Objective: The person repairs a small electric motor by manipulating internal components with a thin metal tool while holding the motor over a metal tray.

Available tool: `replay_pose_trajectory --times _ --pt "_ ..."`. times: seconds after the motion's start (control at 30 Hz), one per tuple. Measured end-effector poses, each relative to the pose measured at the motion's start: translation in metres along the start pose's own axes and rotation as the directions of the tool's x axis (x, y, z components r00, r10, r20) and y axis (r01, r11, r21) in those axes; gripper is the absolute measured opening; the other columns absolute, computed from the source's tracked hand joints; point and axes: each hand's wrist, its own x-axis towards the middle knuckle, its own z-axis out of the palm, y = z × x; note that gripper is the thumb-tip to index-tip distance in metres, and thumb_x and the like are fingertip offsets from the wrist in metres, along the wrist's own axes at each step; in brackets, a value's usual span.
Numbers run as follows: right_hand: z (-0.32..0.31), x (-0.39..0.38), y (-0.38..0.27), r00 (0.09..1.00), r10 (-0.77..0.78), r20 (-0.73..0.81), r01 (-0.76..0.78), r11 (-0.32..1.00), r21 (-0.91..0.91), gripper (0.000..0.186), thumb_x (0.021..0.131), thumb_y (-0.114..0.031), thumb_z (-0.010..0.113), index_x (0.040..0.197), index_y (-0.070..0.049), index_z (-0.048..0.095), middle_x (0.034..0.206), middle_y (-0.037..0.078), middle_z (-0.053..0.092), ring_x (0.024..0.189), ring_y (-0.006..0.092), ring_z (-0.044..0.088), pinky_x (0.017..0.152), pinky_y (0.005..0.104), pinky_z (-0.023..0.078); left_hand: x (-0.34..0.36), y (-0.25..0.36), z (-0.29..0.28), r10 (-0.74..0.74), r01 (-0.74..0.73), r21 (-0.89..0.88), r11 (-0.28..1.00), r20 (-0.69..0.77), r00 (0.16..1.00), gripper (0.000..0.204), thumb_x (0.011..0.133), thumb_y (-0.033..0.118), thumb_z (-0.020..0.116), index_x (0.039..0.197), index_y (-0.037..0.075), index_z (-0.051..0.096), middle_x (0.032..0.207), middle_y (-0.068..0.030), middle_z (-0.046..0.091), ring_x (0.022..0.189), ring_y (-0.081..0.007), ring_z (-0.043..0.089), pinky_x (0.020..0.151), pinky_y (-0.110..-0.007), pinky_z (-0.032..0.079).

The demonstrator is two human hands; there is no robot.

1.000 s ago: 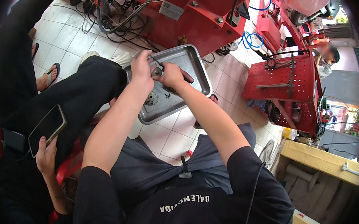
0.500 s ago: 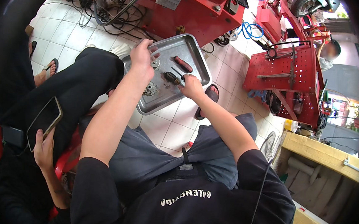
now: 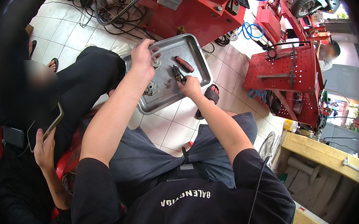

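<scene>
A grey metal tray lies in front of my knees. My left hand reaches over its left side, fingers apart, beside a small round metal part. Whether these fingertips touch the part is hidden. My right hand is closed on a dark, slim piece in the tray, its kind too small to tell. A red-handled tool lies just beyond it. Left of my right hand are a few tiny metal pieces. A silvery metal part sits near the tray's left edge.
At my left sits a person in dark clothes, holding a phone. A large red machine stands behind the tray, with black cables on the tiled floor. A red perforated cart is at the right, with another person beyond.
The dark piece at my right hand has swung upright and shifted right. My left hand has hardly moved. The person at my left has leaned forward over the phone.
</scene>
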Motion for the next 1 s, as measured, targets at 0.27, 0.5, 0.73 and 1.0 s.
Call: replay_pose_trajectory --times 0.27,0.5,0.73,1.0 --pt "0.009 0.022 -0.015 0.915 -0.402 -0.027 0.399 0.895 0.197 0.057 0.078 -0.034 0.074 0.127 -0.007 0.064 0.103 0.017 0.074 0.09 0.031 0.072 0.078 0.0398 0.054 -0.002 0.003 -0.028 -0.008 0.009 0.022 1.0 -0.06 0.998 0.016 0.085 0.027 0.062 0.086 0.012 0.062 0.079 -0.0043 0.054 0.075 -0.0193 0.048 0.072 -0.037 0.043" --pt "-0.054 0.029 0.038 0.979 -0.176 0.102 0.123 0.913 0.39 0.029 0.094 -0.023 0.066 0.106 0.003 0.069 0.079 0.005 0.067 0.062 0.0102 0.056 0.056 0.0272 0.043 0.008 -0.03 -0.006 0.056 -0.056 0.006 0.998 -0.041 0.998 0.047 0.082 0.02 0.062 0.124 0.007 0.048 0.101 -0.0071 0.057 0.084 -0.017 0.055 0.068 -0.035 0.046" --pt "-0.142 0.036 0.029 0.978 -0.202 0.053 0.127 0.779 0.614 0.029 0.102 -0.024 0.057 0.116 0.0 0.067 0.084 -0.002 0.059 0.068 0.0039 0.046 0.057 0.0208 0.035 0.027 -0.039 0.002 0.06 -0.056 0.089 0.994 -0.049 0.997 0.052 0.084 0.022 0.062 0.13 0.007 0.045 0.105 -0.0098 0.058 0.091 -0.0214 0.056 0.074 -0.037 0.047" --pt "-0.432 -0.071 0.014 0.894 -0.251 -0.372 0.318 0.939 0.132 0.03 0.102 -0.024 0.057 0.121 -0.002 0.066 0.099 0.005 0.066 0.088 0.0121 0.059 0.076 0.0264 0.049 0.005 -0.035 0.032 -0.248 0.261 -0.11 0.959 0.123 0.961 0.014 0.085 0.025 0.061 0.083 0.012 0.059 0.077 -0.0038 0.054 0.075 -0.0167 0.051 0.071 -0.037 0.044"
